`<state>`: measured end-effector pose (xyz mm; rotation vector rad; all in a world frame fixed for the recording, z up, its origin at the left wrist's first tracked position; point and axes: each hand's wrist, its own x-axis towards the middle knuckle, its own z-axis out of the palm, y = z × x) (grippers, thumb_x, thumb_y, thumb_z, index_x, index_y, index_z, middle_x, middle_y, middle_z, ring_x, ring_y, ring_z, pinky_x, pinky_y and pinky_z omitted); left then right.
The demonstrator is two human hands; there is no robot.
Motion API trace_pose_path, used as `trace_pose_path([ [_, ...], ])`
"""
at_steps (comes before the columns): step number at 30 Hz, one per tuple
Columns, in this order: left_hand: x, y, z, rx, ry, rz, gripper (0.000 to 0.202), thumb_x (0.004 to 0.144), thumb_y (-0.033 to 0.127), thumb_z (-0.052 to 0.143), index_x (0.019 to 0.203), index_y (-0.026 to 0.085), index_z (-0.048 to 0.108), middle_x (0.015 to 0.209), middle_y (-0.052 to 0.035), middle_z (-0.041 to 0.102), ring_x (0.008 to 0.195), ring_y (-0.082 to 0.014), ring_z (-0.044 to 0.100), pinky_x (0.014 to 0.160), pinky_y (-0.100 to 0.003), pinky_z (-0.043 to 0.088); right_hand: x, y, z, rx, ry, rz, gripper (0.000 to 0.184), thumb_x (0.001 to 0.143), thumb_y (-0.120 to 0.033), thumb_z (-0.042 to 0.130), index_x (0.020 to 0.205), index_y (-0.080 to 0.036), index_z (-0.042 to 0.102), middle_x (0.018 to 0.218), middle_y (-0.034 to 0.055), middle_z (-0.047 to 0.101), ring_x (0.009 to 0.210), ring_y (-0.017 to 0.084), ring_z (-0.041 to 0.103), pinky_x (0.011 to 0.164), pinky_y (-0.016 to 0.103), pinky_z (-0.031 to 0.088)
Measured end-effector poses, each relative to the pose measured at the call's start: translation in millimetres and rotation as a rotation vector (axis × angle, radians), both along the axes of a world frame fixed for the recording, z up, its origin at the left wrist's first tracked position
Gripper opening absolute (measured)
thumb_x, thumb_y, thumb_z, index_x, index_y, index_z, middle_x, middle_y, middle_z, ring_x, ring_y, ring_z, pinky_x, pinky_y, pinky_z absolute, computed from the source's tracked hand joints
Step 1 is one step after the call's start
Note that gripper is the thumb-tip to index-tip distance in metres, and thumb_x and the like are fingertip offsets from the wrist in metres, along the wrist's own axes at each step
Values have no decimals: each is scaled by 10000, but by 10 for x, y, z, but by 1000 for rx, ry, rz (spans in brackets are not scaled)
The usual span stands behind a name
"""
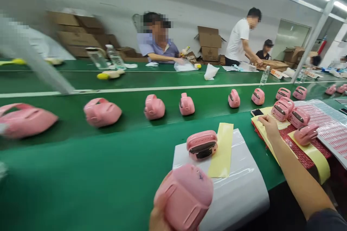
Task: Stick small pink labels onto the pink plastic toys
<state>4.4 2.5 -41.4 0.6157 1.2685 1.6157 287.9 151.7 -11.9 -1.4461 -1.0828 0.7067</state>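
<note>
My left hand (159, 218) at the bottom of the view grips a pink plastic handled device (184, 196), which is blurred by motion. Just beyond it, another pink device with a dark panel (202, 144) rests on a white plastic-wrapped pad (238, 195) beside a yellow paper strip (221, 149). My right hand (267, 126) lies over a yellow backing sheet (271, 133) on a red textured mat (295, 153), holding nothing. A small cluster of pink devices (290, 113) sits just beyond its fingertips. A row of pink devices (154, 107) stands along the green conveyor belt (121, 106).
A sheet of printed red labels (332, 133) and a phone (256, 112) lie near my right hand. Across the belts, co-workers (159, 39) sit or stand among cardboard boxes (210, 41). Water bottles (265, 75) stand along the far belt.
</note>
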Motion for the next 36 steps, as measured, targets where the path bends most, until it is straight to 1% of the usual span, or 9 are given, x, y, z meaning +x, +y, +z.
trace_pose_path([
  [1,71,-4,57,-49,-99,90,480,722,584,587,1075,260,617,709,15,708,393,-171,567,264,-239,370,-198,-134,49,24,33,89,285,729,-447,655,679,-168,625,807,42,650,858,221,601,778,345,468],
  [2,141,-6,106,-77,-173,125,564,684,593,624,1138,260,580,768,8,705,434,-165,578,275,-220,360,-403,-292,87,43,62,173,291,690,-461,675,634,-181,620,813,40,648,887,222,596,794,335,460],
  [5,305,0,184,-52,-258,252,669,574,575,738,1131,245,571,883,-5,670,577,-139,600,395,-200,442,-975,-801,138,125,278,520,274,652,-464,702,595,-207,629,902,54,628,983,237,558,838,346,421],
  [8,376,-4,185,-25,-306,333,694,487,563,800,1061,241,579,941,-15,644,701,-148,609,549,-227,511,-1366,-1138,93,18,362,645,245,616,-438,740,591,-215,640,927,60,589,1033,257,521,909,386,365],
  [12,393,-28,150,-14,-330,307,739,451,558,822,1070,261,550,955,-15,630,762,-178,610,587,-260,518,-1549,-1220,-25,-101,368,668,262,589,-448,746,584,-210,636,934,68,542,1069,285,490,942,422,335],
  [17,407,-37,120,-5,-344,310,728,458,538,829,1070,259,550,957,-21,632,758,-180,620,586,-251,506,-1525,-1193,-107,-113,361,651,266,598,-454,733,589,-210,628,937,58,528,1034,269,505,923,414,363],
  [23,425,-31,127,10,-347,326,711,435,524,843,1035,254,571,914,-12,636,721,-163,631,562,-221,502,-1529,-1211,-149,-91,309,639,189,636,-389,698,625,-212,634,935,58,520,1068,272,505,925,418,384],
  [28,424,-34,149,-14,-355,337,735,408,516,853,1036,254,574,919,-13,637,714,-163,636,539,-213,497,-1550,-1250,-142,48,156,579,108,709,-308,634,657,-214,617,934,58,515,1027,245,535,872,382,439],
  [36,411,-34,102,6,-340,338,679,469,516,837,1039,256,575,899,-8,653,708,-159,639,564,-224,506,-1620,-1300,-217,353,-86,504,80,803,-179,545,739,-212,579,949,66,513,932,200,572,750,320,502],
])
